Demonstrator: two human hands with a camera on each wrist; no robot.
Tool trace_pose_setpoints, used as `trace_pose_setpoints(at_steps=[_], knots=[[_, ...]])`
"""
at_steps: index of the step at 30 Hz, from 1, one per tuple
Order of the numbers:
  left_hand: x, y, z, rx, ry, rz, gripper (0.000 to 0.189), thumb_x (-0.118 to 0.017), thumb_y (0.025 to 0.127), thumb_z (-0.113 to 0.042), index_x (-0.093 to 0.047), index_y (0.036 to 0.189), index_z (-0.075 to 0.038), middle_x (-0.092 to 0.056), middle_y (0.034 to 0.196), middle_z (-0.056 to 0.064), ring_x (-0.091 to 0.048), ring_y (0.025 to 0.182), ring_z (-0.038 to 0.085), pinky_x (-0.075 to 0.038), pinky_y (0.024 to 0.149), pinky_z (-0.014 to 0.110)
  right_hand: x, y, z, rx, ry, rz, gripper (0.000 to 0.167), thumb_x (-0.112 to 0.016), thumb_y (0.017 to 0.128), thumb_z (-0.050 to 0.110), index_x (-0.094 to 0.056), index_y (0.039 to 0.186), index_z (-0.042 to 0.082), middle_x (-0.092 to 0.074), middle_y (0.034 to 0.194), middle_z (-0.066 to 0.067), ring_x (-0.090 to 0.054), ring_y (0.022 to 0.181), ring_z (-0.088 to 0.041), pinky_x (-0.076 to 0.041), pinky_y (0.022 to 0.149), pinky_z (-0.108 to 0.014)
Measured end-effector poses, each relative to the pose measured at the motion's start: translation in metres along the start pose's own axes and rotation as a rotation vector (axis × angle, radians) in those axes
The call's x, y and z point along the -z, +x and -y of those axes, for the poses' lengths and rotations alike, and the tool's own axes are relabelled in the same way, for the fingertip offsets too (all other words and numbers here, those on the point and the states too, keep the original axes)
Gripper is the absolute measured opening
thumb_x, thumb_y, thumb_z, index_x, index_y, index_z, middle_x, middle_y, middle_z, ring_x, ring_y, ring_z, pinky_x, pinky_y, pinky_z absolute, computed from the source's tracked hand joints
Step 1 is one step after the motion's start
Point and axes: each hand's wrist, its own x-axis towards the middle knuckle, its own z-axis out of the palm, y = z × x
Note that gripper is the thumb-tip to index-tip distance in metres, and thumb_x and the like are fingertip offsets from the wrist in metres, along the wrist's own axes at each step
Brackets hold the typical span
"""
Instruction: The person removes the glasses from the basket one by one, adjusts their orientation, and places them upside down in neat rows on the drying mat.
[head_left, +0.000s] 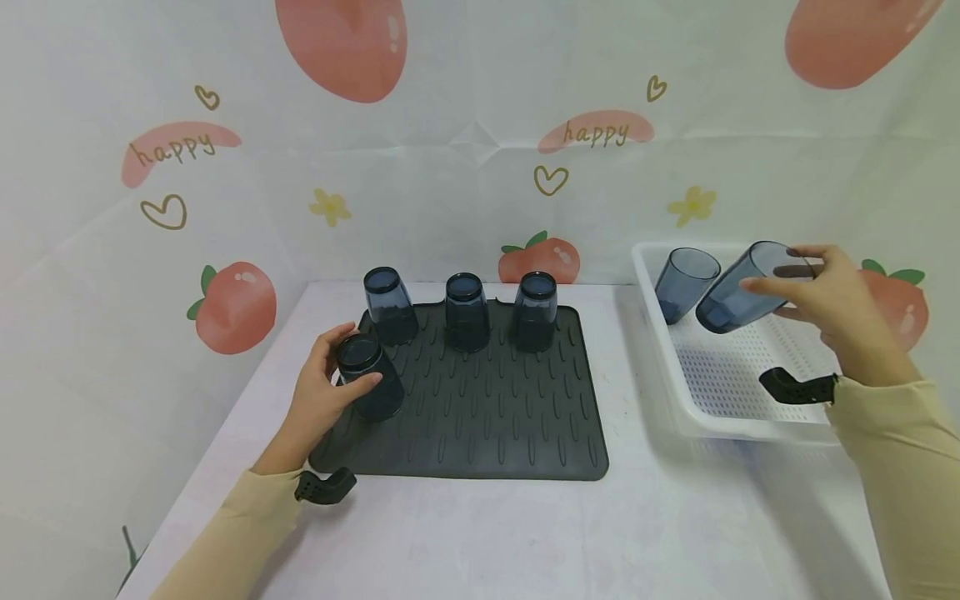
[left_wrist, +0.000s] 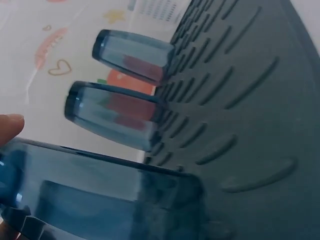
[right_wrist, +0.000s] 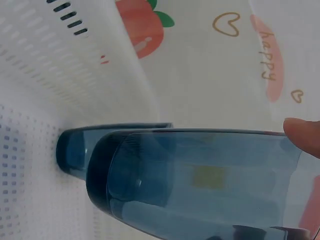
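My left hand (head_left: 324, 392) grips an upside-down blue glass (head_left: 372, 379) at the left side of the dark drying mat (head_left: 480, 417). In the left wrist view that glass (left_wrist: 100, 195) fills the lower left, its rim end close over the mat's ridges. Three more glasses stand upside down along the mat's back edge, the middle one (head_left: 467, 315) among them. On the right, my right hand (head_left: 840, 304) holds a tilted blue glass (head_left: 738, 292) near its rim, over the white basket (head_left: 678, 400). In the right wrist view this glass (right_wrist: 200, 175) partly covers another glass (right_wrist: 77, 150).
Inside the basket, one blue glass (head_left: 684, 283) leans at the back left corner. A white cloth (head_left: 465, 192) printed with peaches, hearts and flowers hangs behind the white table (head_left: 480, 542). The basket's raised walls stand right of the mat.
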Motion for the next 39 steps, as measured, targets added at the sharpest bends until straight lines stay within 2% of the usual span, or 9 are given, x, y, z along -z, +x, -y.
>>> trace_pose_setpoints(at_steps=[4,7,9,11,17,22,29,35,39], knots=[[0.002,0.001,-0.014,-0.091,0.078,-0.047,0.073,-0.076,0.082,-0.005,-0.039,0.145,-0.01,-0.042,0.145,0.014,-0.04,0.133,0.01,-0.027,0.118,0.032,-0.003,-0.006,0.004,0.026,0.022,-0.018,0.104,-0.074,0.082,0.048,-0.003,0.156,0.03,-0.038,0.116,0.014,-0.058,0.067,0.014,-0.017,0.097,-0.081],[0.002,0.001,-0.027,-0.148,0.109,-0.085,0.068,-0.075,0.081,-0.002,-0.043,0.142,-0.007,-0.044,0.143,0.013,-0.038,0.136,0.014,-0.026,0.114,0.018,-0.007,-0.009,0.008,0.071,0.039,-0.041,0.101,-0.074,0.084,0.042,-0.006,0.156,0.024,-0.04,0.113,0.016,-0.059,0.072,0.014,-0.041,0.105,-0.052],[0.001,0.0,-0.036,-0.173,0.118,-0.103,0.067,-0.076,0.08,-0.001,-0.046,0.14,-0.006,-0.046,0.142,0.011,-0.038,0.136,0.017,-0.025,0.113,0.014,-0.01,-0.012,0.01,0.107,0.056,-0.06,0.098,-0.074,0.085,0.036,-0.009,0.156,0.019,-0.042,0.111,0.016,-0.059,0.074,0.014,-0.054,0.09,-0.026],[-0.001,-0.001,-0.044,-0.195,0.122,-0.116,0.065,-0.076,0.08,0.001,-0.047,0.138,-0.005,-0.048,0.14,0.01,-0.04,0.135,0.018,-0.025,0.112,0.014,-0.012,-0.014,0.013,0.134,0.087,-0.085,0.094,-0.074,0.085,0.029,-0.013,0.155,0.015,-0.044,0.109,0.016,-0.06,0.075,0.014,-0.052,0.069,-0.009],[-0.011,-0.003,-0.063,-0.274,0.095,-0.098,0.058,-0.072,0.081,0.006,-0.05,0.134,0.0,-0.052,0.135,0.014,-0.043,0.129,0.004,-0.029,0.111,0.014,-0.018,-0.022,0.021,0.187,0.411,-0.096,0.082,-0.078,0.08,0.006,-0.028,0.144,0.016,-0.047,0.11,0.005,-0.063,0.073,0.005,-0.054,0.064,-0.012],[-0.017,-0.003,-0.066,-0.29,0.07,-0.052,0.052,-0.07,0.083,0.005,-0.054,0.132,-0.002,-0.056,0.132,0.013,-0.048,0.126,0.009,-0.034,0.107,0.015,-0.022,-0.028,0.026,0.212,0.552,-0.094,0.069,-0.077,0.079,-0.001,-0.036,0.13,0.02,-0.046,0.113,0.0,-0.065,0.074,0.001,-0.055,0.062,-0.014],[-0.025,-0.001,-0.067,-0.293,0.079,0.001,0.048,-0.07,0.085,0.002,-0.056,0.13,-0.008,-0.059,0.13,0.008,-0.052,0.125,0.012,-0.036,0.106,0.016,-0.031,-0.035,0.031,0.26,0.592,-0.091,0.062,-0.076,0.078,-0.005,-0.04,0.119,0.024,-0.05,0.112,0.0,-0.065,0.078,0.0,-0.056,0.061,-0.015],[-0.033,0.0,-0.072,-0.291,0.077,0.04,0.042,-0.07,0.085,0.0,-0.059,0.126,-0.007,-0.062,0.125,0.009,-0.054,0.119,0.003,-0.037,0.104,0.016,-0.045,-0.043,0.032,0.32,0.616,-0.058,0.061,-0.074,0.078,-0.007,-0.041,0.121,0.021,-0.052,0.11,0.001,-0.065,0.083,-0.002,-0.056,0.062,-0.017],[-0.039,0.0,-0.074,-0.277,0.073,0.083,0.041,-0.071,0.086,-0.003,-0.059,0.124,-0.008,-0.063,0.123,0.005,-0.055,0.117,0.002,-0.039,0.102,0.017,-0.054,-0.047,0.032,0.338,0.565,-0.028,0.063,-0.075,0.08,-0.004,-0.039,0.127,0.02,-0.051,0.113,0.001,-0.063,0.088,-0.003,-0.056,0.064,-0.017]])
